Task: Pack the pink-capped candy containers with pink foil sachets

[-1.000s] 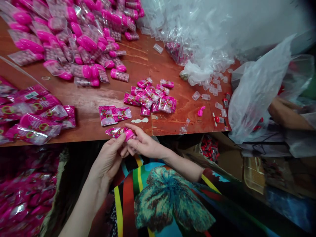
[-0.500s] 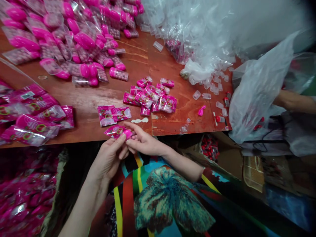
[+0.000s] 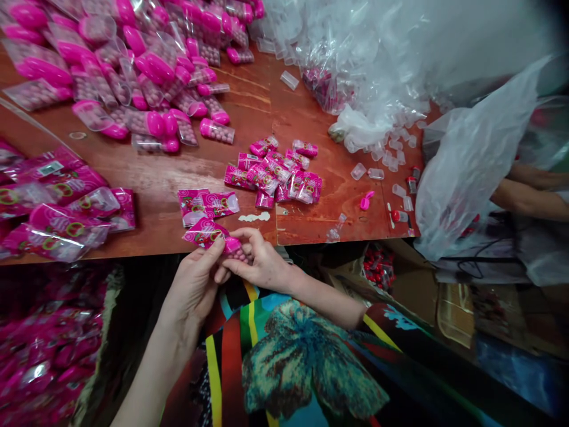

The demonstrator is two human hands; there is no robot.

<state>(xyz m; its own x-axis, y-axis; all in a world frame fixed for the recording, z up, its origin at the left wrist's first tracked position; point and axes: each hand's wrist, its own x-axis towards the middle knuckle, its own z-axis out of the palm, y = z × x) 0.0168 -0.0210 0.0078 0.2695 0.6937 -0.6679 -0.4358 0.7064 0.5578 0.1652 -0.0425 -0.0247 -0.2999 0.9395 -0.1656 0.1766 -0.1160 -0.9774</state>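
My left hand [image 3: 195, 276] pinches a shiny pink printed wrapper sleeve [image 3: 204, 232] between thumb and fingers, just over the table's front edge. My right hand [image 3: 264, 264] is closed around a small clear candy bottle [image 3: 237, 254] full of pink balls. The bottle's pink cap end meets the sleeve; how far it reaches inside is hidden by my fingers. Right behind my hands, flat pink sleeves [image 3: 208, 204] lie on the table [image 3: 178, 169]. Farther back is a small heap of little pink printed sleeves [image 3: 278, 172], some with clear parts showing.
Pink-capped candy bottles [image 3: 151, 89] are piled back left, larger pink packs [image 3: 53, 204] at left, more in a box [image 3: 48, 350] below. A clear bag [image 3: 377, 53], loose clear cups [image 3: 376, 173] and a pink cap [image 3: 367, 200] lie right. Another person's arm [image 3: 533, 193] is behind a plastic bag.
The sleeve has tilted up and more of it shows, while the bottle has turned downward to the right in my fingers. The other person's arm at the right has shifted.
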